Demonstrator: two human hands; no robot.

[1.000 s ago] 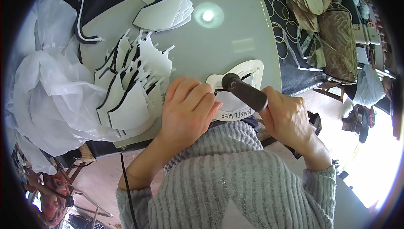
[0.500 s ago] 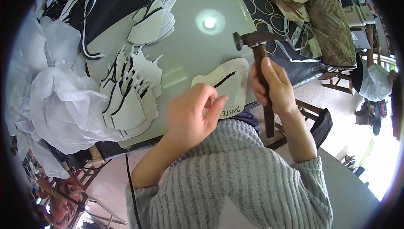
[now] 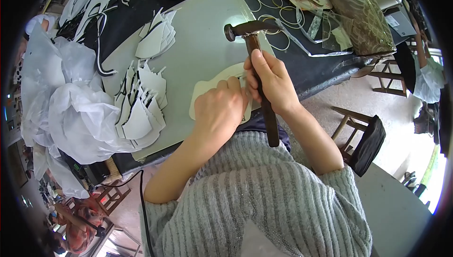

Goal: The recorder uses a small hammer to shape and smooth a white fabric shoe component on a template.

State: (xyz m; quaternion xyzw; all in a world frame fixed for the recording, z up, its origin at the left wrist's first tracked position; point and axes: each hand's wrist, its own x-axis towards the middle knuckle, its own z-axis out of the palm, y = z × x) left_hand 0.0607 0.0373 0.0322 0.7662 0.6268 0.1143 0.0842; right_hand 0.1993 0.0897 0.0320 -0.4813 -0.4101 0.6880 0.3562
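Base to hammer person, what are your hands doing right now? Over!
Right hand grips hammer, head raised. Left hand presses cream cut-out piece onto green board. Stacked white pieces sit left, apart.

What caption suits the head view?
Right hand raises a hammer while the left hand presses a pale cut-out piece on the green board.

Hammer [image 3: 257, 63] now lifted clear of the pale insole-shaped piece [image 3: 212, 92], head up over the green mat [image 3: 198, 49] instead of pressed onto the piece as a second ago. Right hand [image 3: 271, 82] raised with it, gripping the handle upright. Left hand [image 3: 219, 110] shifted slightly right, fingers now bunched at the piece's edge beside the handle.
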